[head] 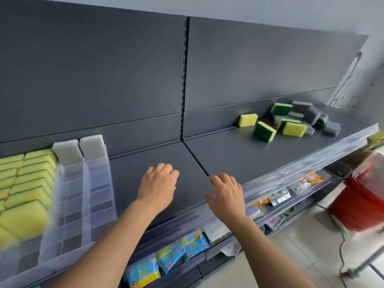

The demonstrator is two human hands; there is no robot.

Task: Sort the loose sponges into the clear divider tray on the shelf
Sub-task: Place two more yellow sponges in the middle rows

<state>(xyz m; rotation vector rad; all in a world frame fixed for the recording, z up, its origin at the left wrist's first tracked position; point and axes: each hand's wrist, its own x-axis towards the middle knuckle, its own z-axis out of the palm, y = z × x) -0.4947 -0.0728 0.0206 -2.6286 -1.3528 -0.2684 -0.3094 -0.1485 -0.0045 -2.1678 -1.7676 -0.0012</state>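
Blue packets [166, 259] below shelf [239, 159]: print unreadable.

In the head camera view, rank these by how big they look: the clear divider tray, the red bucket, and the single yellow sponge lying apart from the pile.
1. clear divider tray, though it is nearest the camera.
2. red bucket, partly cut off by the frame edge.
3. yellow sponge, clearly smallest, though also farthest.

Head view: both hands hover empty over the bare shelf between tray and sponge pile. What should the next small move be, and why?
Probably reach the right hand toward the loose sponges at the shelf's far right and take the nearest one. Both it and the left hand look empty, and the clear divider tray has open lanes beside the yellow rows.
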